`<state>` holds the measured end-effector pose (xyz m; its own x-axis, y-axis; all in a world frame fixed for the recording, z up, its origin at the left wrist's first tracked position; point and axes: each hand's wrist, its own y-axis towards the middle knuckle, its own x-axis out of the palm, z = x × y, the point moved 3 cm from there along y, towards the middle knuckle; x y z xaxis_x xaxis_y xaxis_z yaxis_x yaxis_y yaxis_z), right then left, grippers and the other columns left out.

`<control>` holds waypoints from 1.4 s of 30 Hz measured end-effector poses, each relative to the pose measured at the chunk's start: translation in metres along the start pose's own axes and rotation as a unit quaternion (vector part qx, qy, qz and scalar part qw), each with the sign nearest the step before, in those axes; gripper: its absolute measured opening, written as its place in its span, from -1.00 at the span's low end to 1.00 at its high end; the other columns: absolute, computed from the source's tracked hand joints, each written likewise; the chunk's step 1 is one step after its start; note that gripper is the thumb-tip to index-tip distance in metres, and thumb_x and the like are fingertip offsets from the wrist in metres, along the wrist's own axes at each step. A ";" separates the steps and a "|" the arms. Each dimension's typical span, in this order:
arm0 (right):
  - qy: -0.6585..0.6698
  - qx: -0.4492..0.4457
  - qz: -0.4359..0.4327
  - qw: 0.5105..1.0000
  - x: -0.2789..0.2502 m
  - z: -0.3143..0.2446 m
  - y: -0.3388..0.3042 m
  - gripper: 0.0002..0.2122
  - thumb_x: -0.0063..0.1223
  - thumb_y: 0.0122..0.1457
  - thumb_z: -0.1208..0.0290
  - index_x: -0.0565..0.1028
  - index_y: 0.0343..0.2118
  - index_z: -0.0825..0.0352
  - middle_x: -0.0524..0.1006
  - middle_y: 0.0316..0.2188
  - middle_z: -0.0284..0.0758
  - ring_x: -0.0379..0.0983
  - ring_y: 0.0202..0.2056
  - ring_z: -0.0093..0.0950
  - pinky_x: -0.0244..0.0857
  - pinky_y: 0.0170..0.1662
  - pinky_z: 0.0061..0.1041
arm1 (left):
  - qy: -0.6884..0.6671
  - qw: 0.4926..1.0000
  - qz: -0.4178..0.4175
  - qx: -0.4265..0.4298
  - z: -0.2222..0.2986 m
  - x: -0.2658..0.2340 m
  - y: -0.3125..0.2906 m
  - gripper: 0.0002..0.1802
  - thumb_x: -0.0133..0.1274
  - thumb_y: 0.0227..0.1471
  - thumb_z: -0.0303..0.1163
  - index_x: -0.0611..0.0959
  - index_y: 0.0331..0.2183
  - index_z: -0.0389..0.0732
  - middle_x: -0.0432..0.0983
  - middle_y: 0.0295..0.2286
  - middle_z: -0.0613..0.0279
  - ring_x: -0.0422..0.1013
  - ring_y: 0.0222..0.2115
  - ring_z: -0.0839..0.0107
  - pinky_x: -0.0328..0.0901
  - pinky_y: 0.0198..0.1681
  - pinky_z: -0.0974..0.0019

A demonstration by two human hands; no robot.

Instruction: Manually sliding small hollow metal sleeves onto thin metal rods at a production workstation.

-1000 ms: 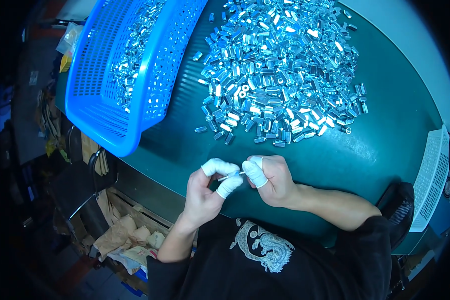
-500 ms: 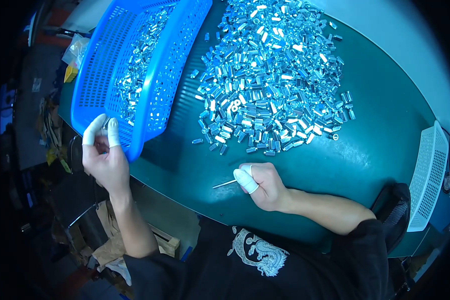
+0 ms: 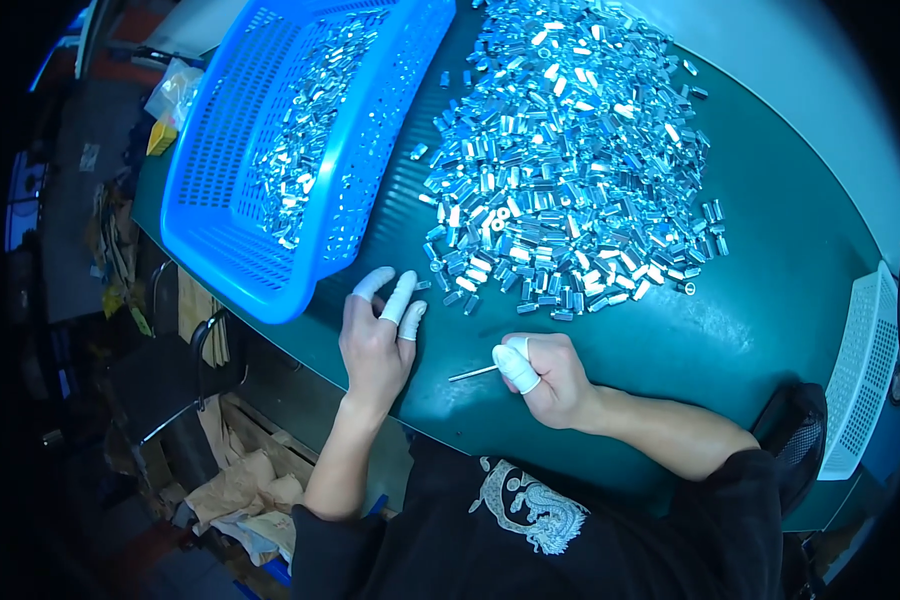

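Observation:
White finger cots cover several fingertips of my left hand (image 3: 375, 340), which is open over the table with its fingers apart. Close to those fingertips lies a small metal piece (image 3: 423, 286), at the near left edge of a large pile of short shiny metal pieces (image 3: 580, 170). My right hand (image 3: 552, 380), also in white cots, is closed around a thin metal rod (image 3: 472, 374). The rod's bare end points left, just above the tabletop; its other end is hidden in the fist. Left of the pile stands a blue perforated basket (image 3: 315, 240) with more metal pieces (image 3: 315, 130) inside.
The green tabletop (image 3: 770, 270) carries pile and basket. A white perforated basket (image 3: 860, 370) sits at the right edge, near a dark mesh object (image 3: 803, 440). Beyond the left edge are a yellow object (image 3: 161, 138), a clear plastic bag (image 3: 175, 92) and brown paper (image 3: 245, 490).
My left hand has left the blue basket's near rim and moved right to the pile's edge, its pinched fingers now spread. The right hand keeps its rod. The whole view has shifted slightly.

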<state>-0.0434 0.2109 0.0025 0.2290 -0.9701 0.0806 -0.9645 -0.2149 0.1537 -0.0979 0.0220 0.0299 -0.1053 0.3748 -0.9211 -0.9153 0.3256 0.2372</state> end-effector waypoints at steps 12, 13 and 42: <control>0.006 0.037 0.037 0.999 -0.004 -0.004 0.004 -0.64 -0.25 0.30 0.43 0.29 -0.68 0.39 0.30 -0.71 -0.34 0.20 -0.69 -0.52 0.07 -0.59 -0.52 | -0.558 0.796 -0.059 -0.225 0.010 -0.007 -0.052 -0.75 0.15 -0.13 -0.73 0.54 -0.32 -0.31 0.49 -0.31 0.15 0.44 -0.29 0.43 0.35 -0.17 0.38; 0.008 0.042 0.036 0.998 -0.005 -0.002 0.004 -0.64 -0.25 0.30 0.43 0.29 -0.68 0.39 0.30 -0.71 -0.34 0.20 -0.69 -0.52 0.07 -0.59 -0.52 | -0.565 0.790 -0.052 -0.232 0.013 -0.009 -0.053 -0.74 0.15 -0.13 -0.72 0.55 -0.30 -0.31 0.48 -0.30 0.15 0.43 -0.28 0.43 0.35 -0.16 0.39; 0.011 0.018 0.034 0.999 0.000 -0.001 0.002 -0.74 -0.09 0.21 0.49 0.33 -0.63 0.45 0.33 -0.69 -0.15 0.25 -0.68 -0.21 0.06 -0.62 -0.33 | -0.515 0.839 -0.128 -0.119 0.041 0.006 -0.037 -0.66 0.20 -0.14 -0.65 0.55 -0.22 -0.36 0.53 -0.30 0.05 0.46 -0.27 0.36 0.35 -0.18 0.35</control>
<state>-0.0457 0.2110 0.0037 0.1658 -0.9798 0.1120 -0.9818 -0.1532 0.1125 -0.0491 0.0477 0.0284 0.3865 0.9104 -0.1474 -0.9212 0.3736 -0.1086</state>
